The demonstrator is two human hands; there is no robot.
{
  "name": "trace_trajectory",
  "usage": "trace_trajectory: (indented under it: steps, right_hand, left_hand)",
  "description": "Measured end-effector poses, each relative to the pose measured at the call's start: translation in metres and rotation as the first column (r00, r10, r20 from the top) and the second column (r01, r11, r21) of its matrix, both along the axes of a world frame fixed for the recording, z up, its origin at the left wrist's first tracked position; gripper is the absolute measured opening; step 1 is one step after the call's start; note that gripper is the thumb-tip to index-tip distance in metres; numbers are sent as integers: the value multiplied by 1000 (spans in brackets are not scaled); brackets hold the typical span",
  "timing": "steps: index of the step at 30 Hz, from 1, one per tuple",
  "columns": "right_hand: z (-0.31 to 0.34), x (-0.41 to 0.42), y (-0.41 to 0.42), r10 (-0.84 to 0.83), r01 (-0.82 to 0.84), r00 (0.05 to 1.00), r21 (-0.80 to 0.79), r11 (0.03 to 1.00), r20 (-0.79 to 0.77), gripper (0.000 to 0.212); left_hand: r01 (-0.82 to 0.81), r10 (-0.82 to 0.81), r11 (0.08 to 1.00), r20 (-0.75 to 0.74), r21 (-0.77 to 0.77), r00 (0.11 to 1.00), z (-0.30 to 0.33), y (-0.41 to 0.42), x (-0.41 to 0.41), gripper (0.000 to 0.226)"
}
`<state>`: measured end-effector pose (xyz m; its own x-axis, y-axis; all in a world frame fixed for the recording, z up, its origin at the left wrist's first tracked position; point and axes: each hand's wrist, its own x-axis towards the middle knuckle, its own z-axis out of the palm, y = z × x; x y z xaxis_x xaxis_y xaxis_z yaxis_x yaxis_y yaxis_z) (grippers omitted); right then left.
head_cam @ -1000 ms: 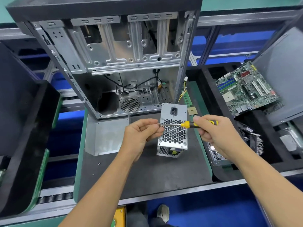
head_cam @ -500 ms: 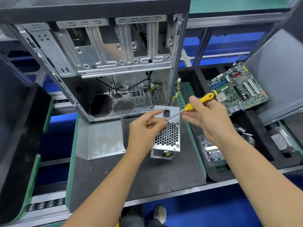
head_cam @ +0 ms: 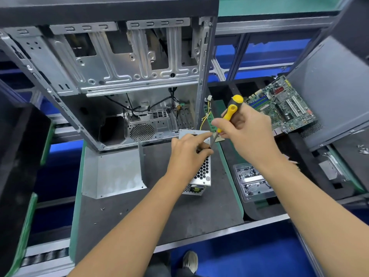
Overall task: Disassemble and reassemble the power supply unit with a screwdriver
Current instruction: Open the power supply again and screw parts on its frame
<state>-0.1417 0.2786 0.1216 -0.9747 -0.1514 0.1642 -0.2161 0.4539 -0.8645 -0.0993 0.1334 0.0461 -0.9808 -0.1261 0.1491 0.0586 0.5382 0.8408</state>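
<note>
PSU (head_cam: 201, 172), a silver box w/ honeycomb vent face, stood on the dark tabletop (head_cam: 159, 216) just in front of the open PC case (head_cam: 123, 76), partly hidden behind the left hand (head_cam: 186, 156). Left hand was over the PSU's upper part, index finger stretched toward the top right corner, thumb & other fingers curled in a narrow grip near the screwdriver tip; whether they pinched a screw, can't tell. Right hand (head_cam: 247, 132) held the screwdriver (head_cam: 229, 112) w/ a closed grip round the yellow-black handle, handle end up, shaft slanting down-left to the PSU's top face by the left fingertips. Exact contact pt of the tip was hidden.

A bent silver cover panel (head_cam: 113, 174) lay flat on the tabletop left of the PSU, one edge folded upright. A few small screws (head_cam: 102, 208) were scattered on the tabletop nearer the person. Yellow wires (head_cam: 206, 114) hung at the case's right edge. Right of the tabletop, a black foam tray (head_cam: 299, 166) carried a green motherboard (head_cam: 281, 104), tilted, & a clear plastic box (head_cam: 251, 180) w/ metal parts inside. A grey side panel (head_cam: 335, 92) leaned at far right. A shoe (head_cam: 190, 260) showed at btm edge, below the tabletop.
</note>
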Motion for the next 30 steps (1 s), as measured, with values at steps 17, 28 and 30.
trace_trajectory:
  steps: [17, 28, 30]
  right_hand:
    - [3, 8, -12, 132, -91, 976, 225, 970, -174, 31]
    - [5, 7, -10, 151, -93, 971, 290, 953, -185, 31]
    - [5, 7, -9, 149, -90, 971, 291, 952, -186, 32]
  left_hand:
    - [34, -33, 999, 13, -34, 999, 1, -5, 2, 31]
    - [72, -74, 994, -14, -81, 997, 4, -5, 4, 31]
    - [70, -71, 994, -16, -78, 997, 3, -5, 4, 32]
